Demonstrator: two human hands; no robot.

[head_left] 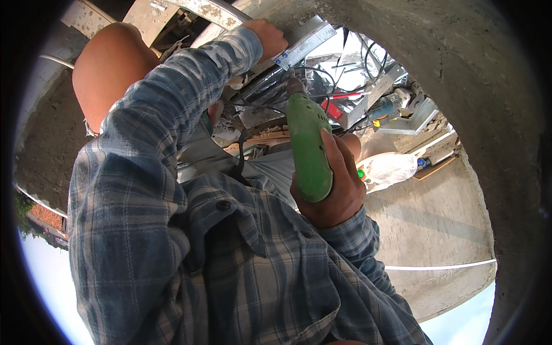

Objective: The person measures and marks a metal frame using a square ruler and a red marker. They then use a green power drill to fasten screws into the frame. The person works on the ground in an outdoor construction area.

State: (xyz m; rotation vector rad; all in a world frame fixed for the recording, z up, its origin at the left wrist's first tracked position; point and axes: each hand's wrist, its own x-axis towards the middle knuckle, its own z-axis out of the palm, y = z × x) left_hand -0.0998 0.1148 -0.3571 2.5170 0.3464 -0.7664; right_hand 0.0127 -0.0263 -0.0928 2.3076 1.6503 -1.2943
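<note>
In my right hand (339,190) is a green power drill (307,141), the fingers wrapped round its rear. Its dark chuck (295,86) points away from me, and the tip lies at the near edge of a galvanised metal channel (307,43). Blue marks show on that channel near the drill tip. Whether the bit has entered the metal I cannot tell. My left hand (267,39) is closed at the left side of the channel, its fingertips hidden. Another long metal bar (213,10) runs up to the left from behind this hand.
Right of the drill lie a blue angle grinder (386,108), a cut metal channel (411,119), a red item (340,108) and black cables (368,60). A clear plastic bag (391,169) rests farther right. A curved concrete wall (494,115) borders the right side.
</note>
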